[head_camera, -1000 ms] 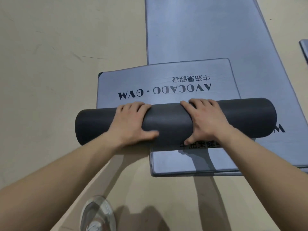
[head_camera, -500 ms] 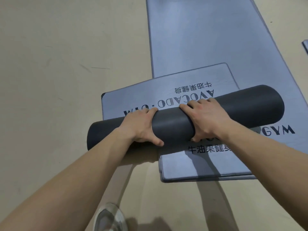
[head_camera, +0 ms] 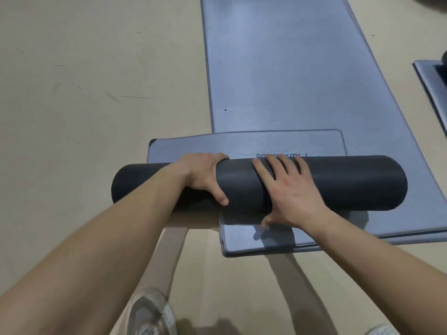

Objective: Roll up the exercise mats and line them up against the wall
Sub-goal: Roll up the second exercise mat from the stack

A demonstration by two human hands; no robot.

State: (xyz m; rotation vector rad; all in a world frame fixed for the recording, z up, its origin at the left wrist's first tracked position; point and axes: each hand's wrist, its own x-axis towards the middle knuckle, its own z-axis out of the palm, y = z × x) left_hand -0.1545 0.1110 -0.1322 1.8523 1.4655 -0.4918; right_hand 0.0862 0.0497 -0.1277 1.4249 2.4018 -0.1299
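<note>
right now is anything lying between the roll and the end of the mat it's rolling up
Nothing visible does. The left hand and right hand are on the dark roll, and the short flat flap ahead of it is bare to its edge. It partly overlaps a second flat mat.

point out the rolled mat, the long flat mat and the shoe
rolled mat [head_camera: 338,182], head view, dark outer surface near its right end
long flat mat [head_camera: 278,68], head view, bare grey top surface
shoe [head_camera: 151,313], head view, pale toe
</note>
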